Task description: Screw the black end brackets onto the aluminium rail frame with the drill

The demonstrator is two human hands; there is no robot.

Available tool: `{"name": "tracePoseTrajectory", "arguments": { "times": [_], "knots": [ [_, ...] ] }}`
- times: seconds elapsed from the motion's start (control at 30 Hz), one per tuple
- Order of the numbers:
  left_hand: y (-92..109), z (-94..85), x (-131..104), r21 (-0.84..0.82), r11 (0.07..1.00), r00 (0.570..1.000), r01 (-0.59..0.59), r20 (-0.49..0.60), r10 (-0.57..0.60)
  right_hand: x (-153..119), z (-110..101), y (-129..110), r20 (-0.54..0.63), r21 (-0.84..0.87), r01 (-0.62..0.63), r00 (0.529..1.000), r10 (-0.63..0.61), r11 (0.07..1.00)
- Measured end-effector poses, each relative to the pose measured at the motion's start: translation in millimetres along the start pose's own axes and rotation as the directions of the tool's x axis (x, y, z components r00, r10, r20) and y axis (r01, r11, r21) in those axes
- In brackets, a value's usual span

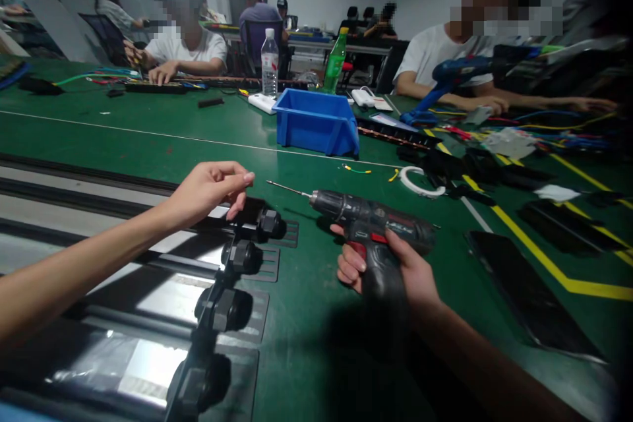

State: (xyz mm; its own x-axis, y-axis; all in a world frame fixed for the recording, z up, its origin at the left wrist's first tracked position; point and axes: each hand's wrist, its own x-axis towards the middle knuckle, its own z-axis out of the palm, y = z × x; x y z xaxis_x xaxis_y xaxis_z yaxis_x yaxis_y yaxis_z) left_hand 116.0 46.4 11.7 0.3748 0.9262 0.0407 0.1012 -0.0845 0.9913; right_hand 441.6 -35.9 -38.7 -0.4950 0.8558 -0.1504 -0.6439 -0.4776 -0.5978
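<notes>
Green table (306, 316): spans most of the frame; carries the work.
Metal-faced units (163, 297): dark-edged, side by side at lower left; bright faces partly in the left arm's shadow.
Power driver (380, 217): right of centre, raised over the table, nose pointing left.
Blue bin (311, 125): upper centre, beyond the driver; contents not visible.
Right hand (415, 277): grasping the driver's grip, fingers wrapped round it; whether the trigger is pressed, cannot tell.
Left hand (215, 188): left of centre, above the unit ends; fingers half curled, thumb tip near forefinger. Anything pinched between: cannot tell.
Black hex fittings (227, 310): four visible, fixed along the units' right ends.
Slotted tabs (273, 265): beside the fittings, flat at lower centre; no screw made out in the slots.
Driver bit (285, 186): long, thin, apart from left fingertips and fittings.
Progress: fittings judged in place; no fastening under way at this instant. Remaining count: not determinable.
</notes>
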Motion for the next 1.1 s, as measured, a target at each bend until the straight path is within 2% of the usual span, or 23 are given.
{"name": "tracePoseTrajectory", "arguments": {
  "times": [0.13,0.3,0.43,0.7,1.1],
  "knots": [
    [0.9,-0.5,-4.0,0.036,0.999,0.999,0.007,0.048,-0.009,-4.1,-0.3,-0.7,-0.011,-0.09,-0.008,1.0,0.007,0.996],
    [1.7,1.3,-4.3,-0.085,0.995,0.997,0.057,0.048,-0.053,-6.0,5.2,-2.7,-0.036,-0.2,-0.031,0.999,0.025,0.979],
    [3.2,2.9,-4.2,-0.072,0.994,0.995,0.081,0.058,-0.077,-6.5,4.8,-3.0,-0.018,-0.245,-0.014,1.0,0.01,0.969],
    [12.9,8.3,-6.2,0.096,0.993,0.992,0.071,0.102,-0.081,-7.0,5.0,-0.3,-0.03,-0.245,0.004,0.999,-0.012,0.97],
    [9.6,7.2,-7.0,0.153,0.988,0.99,0.001,0.137,-0.022,-9.0,5.6,-1.0,-0.009,-0.246,-0.014,1.0,0.012,0.969]
  ]
}}
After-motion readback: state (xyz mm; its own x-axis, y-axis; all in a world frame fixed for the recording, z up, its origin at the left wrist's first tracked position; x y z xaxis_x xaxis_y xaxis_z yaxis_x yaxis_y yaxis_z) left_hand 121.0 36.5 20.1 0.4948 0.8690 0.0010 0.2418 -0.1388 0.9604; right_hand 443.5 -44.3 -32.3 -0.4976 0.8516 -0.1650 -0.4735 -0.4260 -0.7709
